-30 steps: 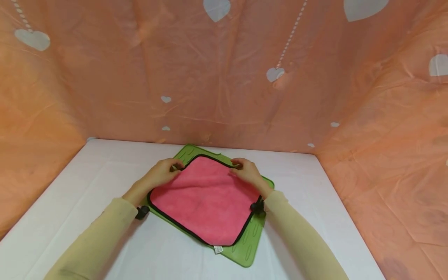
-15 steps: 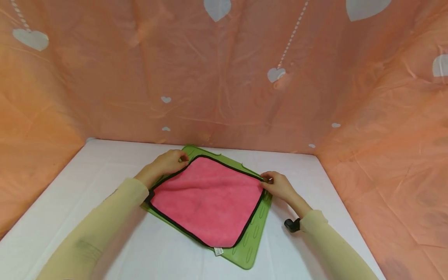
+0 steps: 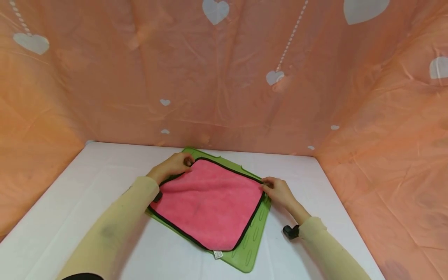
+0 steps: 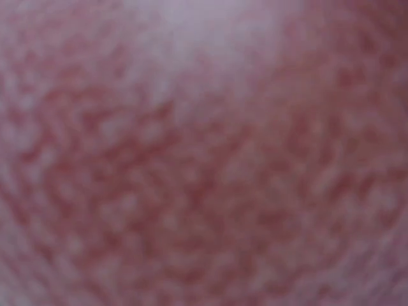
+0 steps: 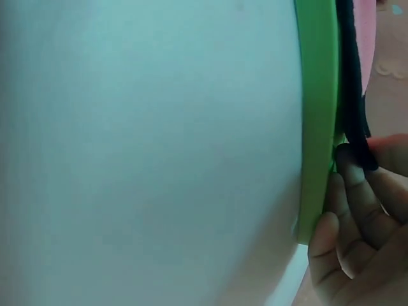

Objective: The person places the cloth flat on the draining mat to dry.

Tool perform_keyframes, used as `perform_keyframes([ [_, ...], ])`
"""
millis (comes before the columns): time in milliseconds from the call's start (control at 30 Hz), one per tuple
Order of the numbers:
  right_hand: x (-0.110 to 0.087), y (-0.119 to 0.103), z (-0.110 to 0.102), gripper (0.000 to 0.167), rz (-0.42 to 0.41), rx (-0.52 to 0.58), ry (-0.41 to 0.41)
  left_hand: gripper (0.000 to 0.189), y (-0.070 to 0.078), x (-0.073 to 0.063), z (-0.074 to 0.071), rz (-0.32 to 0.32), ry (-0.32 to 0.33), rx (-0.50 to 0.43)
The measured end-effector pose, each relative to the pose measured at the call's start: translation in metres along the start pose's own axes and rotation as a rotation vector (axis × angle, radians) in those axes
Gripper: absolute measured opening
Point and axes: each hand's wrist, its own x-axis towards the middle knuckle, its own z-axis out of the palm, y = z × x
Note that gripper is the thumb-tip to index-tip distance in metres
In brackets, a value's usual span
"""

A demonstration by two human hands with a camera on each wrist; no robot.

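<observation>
A pink cloth (image 3: 210, 210) with black edging lies spread over a green mat (image 3: 245, 252) with slotted marks, both turned at an angle. My left hand (image 3: 176, 163) pinches the cloth's edge near its far left corner, fingers curled. The right hand (image 3: 279, 191) pinches the right corner. In the right wrist view, the thumb and fingers (image 5: 386, 153) hold the black trim (image 5: 355, 83) just beside the green mat's rim (image 5: 317, 121). The left wrist view is filled with blurred pinkish fabric (image 4: 204, 166), so the left fingertips are hidden there.
White covering lies over the table (image 3: 115, 167). Orange sheeting (image 3: 217, 97) with pale hearts walls it in at the back and both sides. A small white tag (image 3: 218, 254) sticks out from the cloth's near edge. A black wrist camera (image 3: 291, 232) sits by the right sleeve.
My right hand has gone from the cloth's far edge to its right corner and pinches it. The left hand has slid up and right along the edge to the far corner.
</observation>
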Motion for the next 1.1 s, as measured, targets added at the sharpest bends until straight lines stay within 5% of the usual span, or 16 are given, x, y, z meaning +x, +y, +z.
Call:
perform_keyframes([
  [300, 0.007, 0.001, 0.003, 0.024, 0.011, 0.007, 0.061, 0.035, 0.003, 0.003, -0.003, -0.013, 0.060, -0.067],
  [533, 0.021, -0.002, 0.002, 0.023, 0.029, 0.006, 0.092, 0.042, 0.005, 0.008, -0.005, -0.006, 0.139, -0.031],
  [833, 0.032, -0.002, 0.001, 0.017, 0.021, -0.025, 0.039, 0.055, 0.002, 0.009, -0.005, 0.015, -0.006, 0.106],
  [1100, 0.036, -0.003, 0.003, 0.014, 0.010, -0.075, 0.019, 0.054, 0.005, 0.009, -0.006, -0.014, -0.041, 0.199],
])
